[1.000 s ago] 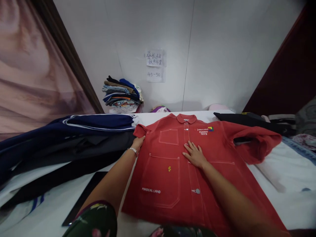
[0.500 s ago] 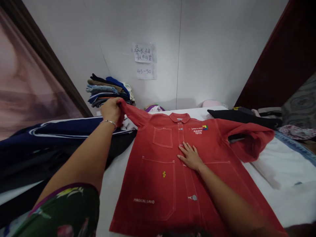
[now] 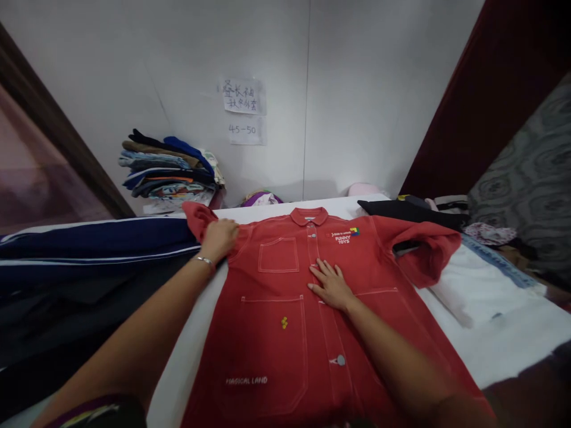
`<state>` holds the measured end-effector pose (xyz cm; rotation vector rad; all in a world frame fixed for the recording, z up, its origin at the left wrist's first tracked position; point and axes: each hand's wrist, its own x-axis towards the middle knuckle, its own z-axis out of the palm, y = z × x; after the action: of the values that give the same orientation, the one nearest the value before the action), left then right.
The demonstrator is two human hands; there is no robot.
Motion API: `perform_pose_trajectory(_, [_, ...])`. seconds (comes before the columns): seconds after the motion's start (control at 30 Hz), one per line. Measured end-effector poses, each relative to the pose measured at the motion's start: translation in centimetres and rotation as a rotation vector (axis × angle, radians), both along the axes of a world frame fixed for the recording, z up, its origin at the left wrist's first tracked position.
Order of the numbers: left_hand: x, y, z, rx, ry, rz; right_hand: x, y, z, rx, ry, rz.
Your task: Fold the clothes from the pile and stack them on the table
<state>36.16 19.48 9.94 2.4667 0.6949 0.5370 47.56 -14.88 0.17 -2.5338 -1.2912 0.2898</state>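
Note:
A red button-front jacket lies front up, with white stitching, large pockets and "FUNNY TOYS" on its chest. My left hand is closed on its left-side sleeve near the shoulder, with fingertips partly hidden. Past that hand, the cuff sticks up and bends back. My right hand rests flat on the button strip at mid-chest, fingers spread, gripping nothing. On the other side, the right-side sleeve lies bent outward, its opening showing.
A stack of folded clothes stands at the back left by the wall. Dark blue and black garments spread along the left. White clothing and a black item lie right. Paper notes hang on the wall.
My left hand has come off the raised cuff and moved down and inward along the sleeve, which now lies lower. My right hand stays flat on the chest. The view has turned slightly right.

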Motion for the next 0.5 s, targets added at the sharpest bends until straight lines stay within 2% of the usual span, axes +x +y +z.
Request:
perform_pose_trajectory(0.13, [2.8,-6.4,-5.3,0.26,0.173,-0.16,-0.1,-0.1,-0.2,0.018,0.02,0.001])
perform_pose_trajectory(0.2, [2.9,-8.2,-7.9,0.301,0.288,-0.167,0.3,-0.1,-0.2,0.023,0.043,0.011])
perform_pose_trajectory(0.27, [2.7,-8.9,-9.7,0.306,0.336,-0.163,1.3,-0.1,0.3,0.036,0.086,0.046])
perform_pose_trajectory(0.37, [2.2,-8.7,-10.8,0.323,0.307,-0.139,4.8,0.5,2.9,0.137,0.049,0.071])
perform_pose_trajectory(0.43, [2.0,-8.5,-10.7,0.343,0.234,-0.096,8.3,1.4,5.6,0.223,-0.066,-0.015])
perform_pose_trajectory(0.5, [1.9,-8.6,-10.4,0.363,0.151,-0.062,12.4,2.6,8.2,0.208,-0.144,-0.165])
